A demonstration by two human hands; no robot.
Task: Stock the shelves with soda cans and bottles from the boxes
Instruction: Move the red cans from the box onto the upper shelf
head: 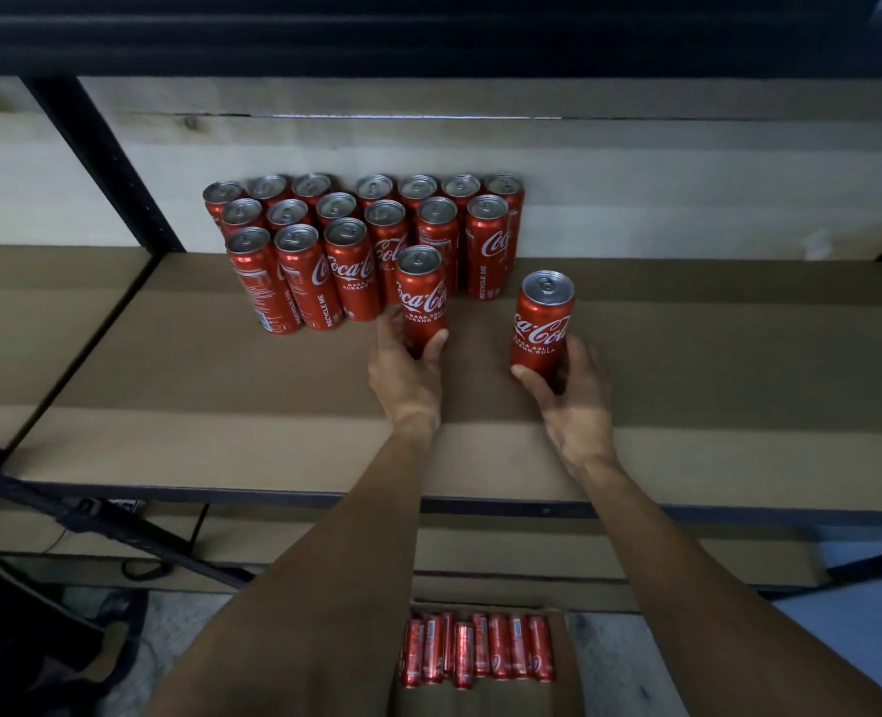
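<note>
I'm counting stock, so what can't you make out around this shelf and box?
Head view only.
Box on the floor: the left forearm and the bottom edge cut it off; count unknown.
Back row of cans: front rows hide all but tops.
Left hand and right hand: fingers hidden behind the held cans.

We grip one upright can (422,297) in our left hand (402,372) and another can (542,323) in our right hand (576,401), both on the shelf (221,406) before the rows of cans (361,235) at its back edge.

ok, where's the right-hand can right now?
Head view, right of centre: the can is upright at the shelf, gripped low by the right hand, apart to the right of the other can and the stocked rows.
</note>
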